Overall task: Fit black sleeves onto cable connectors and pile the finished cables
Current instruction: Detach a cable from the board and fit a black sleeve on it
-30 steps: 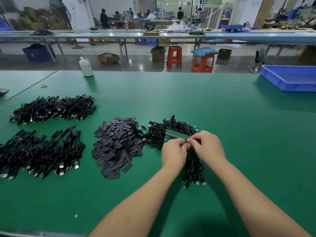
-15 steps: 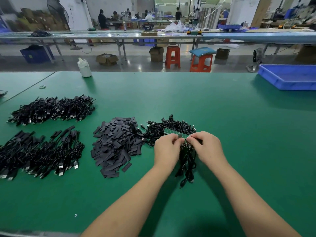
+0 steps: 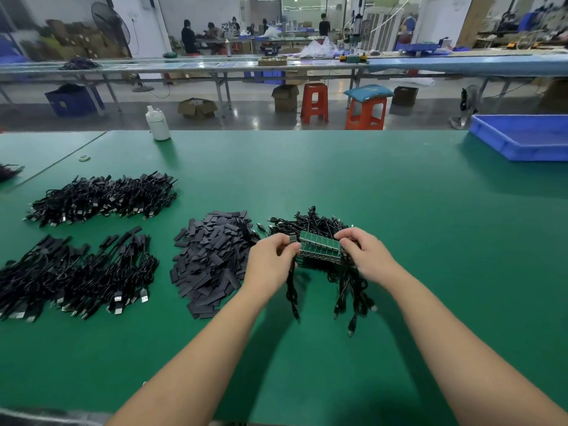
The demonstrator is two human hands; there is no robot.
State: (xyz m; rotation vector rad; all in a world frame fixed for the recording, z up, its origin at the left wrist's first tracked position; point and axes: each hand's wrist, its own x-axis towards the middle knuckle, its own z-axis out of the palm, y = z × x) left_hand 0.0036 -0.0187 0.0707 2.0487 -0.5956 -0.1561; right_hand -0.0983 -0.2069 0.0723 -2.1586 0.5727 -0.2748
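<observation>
Both hands worked at centre of the green table [image 3: 399, 210]. Left hand [image 3: 272, 259] had fingers curled, thumb & forefinger pinching one small dark connector [image 3: 292, 239] w/ its cable hanging down; what the connector end looked like was too small to make out. Right hand [image 3: 364, 256] gripped the right end of a green circuit-board strip [image 3: 319, 245], fingers curled round it; the strip's right end was hidden under them. Black cables dangled below the strip, count not readable. Behind the hands at 12 o'clock, a tangle of unfinished cables [image 3: 313, 224], partly hidden. At 9 o'clock, just beside left hand, 1 heap of flat black sleeves [image 3: 209, 259]. Further toward 9–10 o'clock, 2 piles of cables: near pile [image 3: 73, 275] cut off by the left edge, far pile [image 3: 101, 198] whole. 1 white bottle [image 3: 157, 123] at 11 o'clock on the far table edge. 1 blue tray [image 3: 522, 139] at 2 o'clock, cut off at right.
</observation>
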